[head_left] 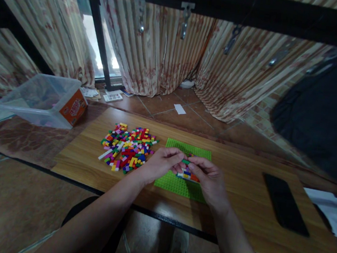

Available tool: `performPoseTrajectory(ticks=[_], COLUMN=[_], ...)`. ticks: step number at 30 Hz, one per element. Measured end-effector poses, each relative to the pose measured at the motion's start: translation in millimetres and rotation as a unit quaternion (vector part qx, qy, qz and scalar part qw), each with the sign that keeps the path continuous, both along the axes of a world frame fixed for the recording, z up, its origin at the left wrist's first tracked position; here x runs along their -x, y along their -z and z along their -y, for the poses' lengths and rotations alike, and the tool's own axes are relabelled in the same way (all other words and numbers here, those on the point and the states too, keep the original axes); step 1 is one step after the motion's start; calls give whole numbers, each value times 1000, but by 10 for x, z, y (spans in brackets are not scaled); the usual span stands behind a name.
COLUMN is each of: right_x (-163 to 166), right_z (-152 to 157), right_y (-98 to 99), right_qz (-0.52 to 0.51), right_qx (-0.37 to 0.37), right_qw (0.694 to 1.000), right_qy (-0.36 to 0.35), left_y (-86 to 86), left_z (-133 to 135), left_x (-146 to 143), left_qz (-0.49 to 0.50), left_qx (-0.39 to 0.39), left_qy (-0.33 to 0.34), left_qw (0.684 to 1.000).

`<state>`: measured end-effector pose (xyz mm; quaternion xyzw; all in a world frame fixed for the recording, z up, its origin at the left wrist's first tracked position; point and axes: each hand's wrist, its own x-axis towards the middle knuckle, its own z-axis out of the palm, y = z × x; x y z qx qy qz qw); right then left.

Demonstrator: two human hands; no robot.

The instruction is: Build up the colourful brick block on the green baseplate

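Observation:
A small green toy brick [185,161] is pinched between the fingertips of my left hand [164,162] and my right hand [209,179]. Both hands are closed on it, above a bright green studded baseplate [168,184]. Under my fingers, a low structure of multicoloured bricks [185,174] stands on the baseplate, partly covered by the hands. Left of my left hand lies a loose heap of small coloured bricks [129,150], with red, yellow, blue, purple, green and white pieces.
The wooden table [237,215] carries a black phone-like slab [284,204] at right. White papers [332,210] lie past its right end. A clear plastic bin [43,100] with an orange label stands at left. Patterned curtains [164,57] hang behind, under a dark bar [201,0].

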<state>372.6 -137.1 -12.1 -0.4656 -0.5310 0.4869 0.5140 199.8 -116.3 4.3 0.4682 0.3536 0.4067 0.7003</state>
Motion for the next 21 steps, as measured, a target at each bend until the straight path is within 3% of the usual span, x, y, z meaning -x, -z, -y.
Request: performPoseTrajectory(ticks=[6, 15, 21], right_x=[25, 56, -231], right_z=[1, -1, -98], right_y=[-9, 15, 41], right_qz=[2, -18, 31], right_qx=[-2, -10, -19], right_qw=[1000, 1000, 993], right_qy=[20, 17, 113], left_y=[27, 37, 68], left_z=[20, 26, -23], left_x=[1, -1, -5], left_qz=[-5, -5, -22], left_qx=[-51, 4, 22], left_qy=[2, -10, -62], left_qw=[999, 1000, 998])
